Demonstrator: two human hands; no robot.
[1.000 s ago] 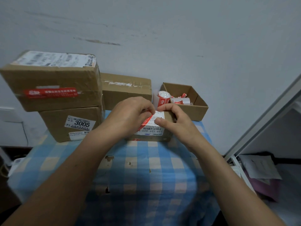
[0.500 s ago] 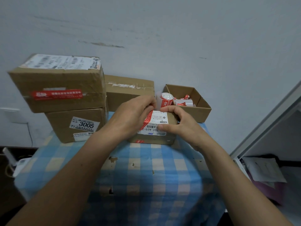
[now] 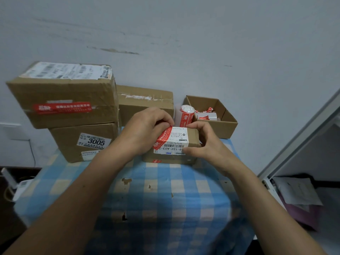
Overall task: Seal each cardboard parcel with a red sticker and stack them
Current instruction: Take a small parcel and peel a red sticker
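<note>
Small cardboard parcel lying flat on the checked-cloth worktop, towards the far edge and right of centre. A red sticker runs slantwise across the left part of its top, over the white label, with the lower end at the near top edge. Left hand: fingers curled, tips pinching the sticker's far end at the parcel's far top edge. Right hand: fingers curled over the parcel's far right edge, thumb on the near edge, gripping the parcel. At the far left corner, two larger parcels stacked, the upper parcel bearing a red sticker on its front, the lower parcel labelled 3005. A third parcel stands behind the left hand. At the far right corner, an open box holding sticker rolls.
</note>
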